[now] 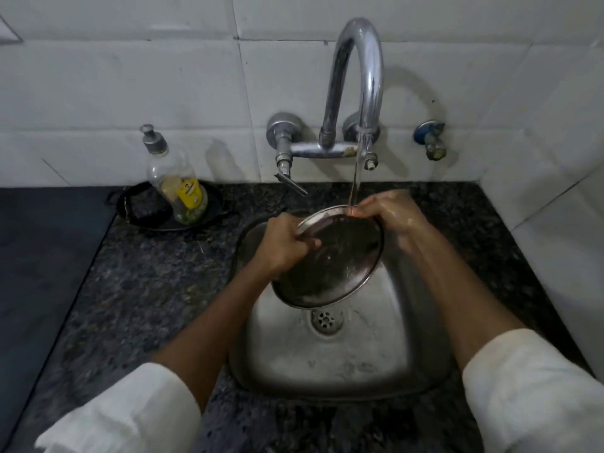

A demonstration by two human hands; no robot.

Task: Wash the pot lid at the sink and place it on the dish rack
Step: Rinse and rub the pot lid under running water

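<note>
A round steel pot lid (330,266) is held tilted above the steel sink (359,354), its inner face toward me. My left hand (281,246) grips the lid's left rim. At the upper right rim, my right hand (392,214) holds the edge with wet fingers. Water runs from the curved chrome tap (359,80) and hits the top rim of the lid beside my right fingers. No dish rack is in view.
A clear soap pump bottle (176,181) stands in a dark dish (209,220) with a scrubber on the speckled granite counter (147,289) to the left. White tiled walls rise behind and to the right. A small blue-handled tap (429,137) is on the wall.
</note>
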